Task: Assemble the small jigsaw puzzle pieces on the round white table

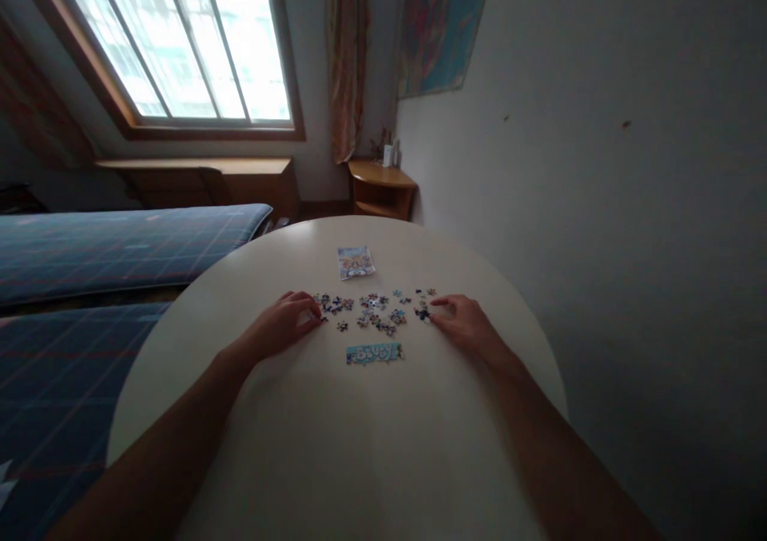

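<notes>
Loose jigsaw puzzle pieces (372, 301) lie in a loose band across the white round table, between my two hands. My left hand (288, 317) rests at the left end of the band, its fingers curled and thumb tip close to them at a small dark puzzle piece (324, 319). At the right end, my right hand (459, 321) has its index finger and thumb apart, the thumb beside a dark puzzle piece (423, 315). Nearer to me is a joined strip of puzzle (375, 354) with large pale letters on turquoise.
Behind the pieces a small printed packet or card (355, 262) lies on the round table (359, 445). Plaid-covered mattresses or benches (132, 245) stand to the left, a white wall (629, 205) to the right. A wooden corner shelf (381, 175) stands beyond the table.
</notes>
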The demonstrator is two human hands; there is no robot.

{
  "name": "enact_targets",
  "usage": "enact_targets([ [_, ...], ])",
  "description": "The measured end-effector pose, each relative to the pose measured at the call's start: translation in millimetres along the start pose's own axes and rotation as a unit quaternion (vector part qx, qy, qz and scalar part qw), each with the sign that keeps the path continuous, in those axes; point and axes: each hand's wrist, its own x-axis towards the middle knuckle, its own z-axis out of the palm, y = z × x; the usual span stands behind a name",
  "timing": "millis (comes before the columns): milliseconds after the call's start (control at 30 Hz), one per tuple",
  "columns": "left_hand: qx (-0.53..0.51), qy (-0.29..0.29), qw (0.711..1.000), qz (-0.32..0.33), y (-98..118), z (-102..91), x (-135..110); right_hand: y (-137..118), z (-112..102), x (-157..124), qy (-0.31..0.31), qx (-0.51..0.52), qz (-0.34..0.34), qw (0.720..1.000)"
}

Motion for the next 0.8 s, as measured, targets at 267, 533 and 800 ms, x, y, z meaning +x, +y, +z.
enact_targets([
  [267,-0.011,0.007,0.999,0.032,20,14.1,3,6,-9,-1,-0.018,0.003,-0.003,1.000],
  [533,-0.017,-0.014,0.998,0.061,28,15.0,4,4,-9,-2,-0.026,-0.036,-0.013,0.999],
  [800,-0.015,-0.011,0.997,0.071,30,16.2,5,4,1,8,-0.009,-0.049,-0.032,0.998],
])
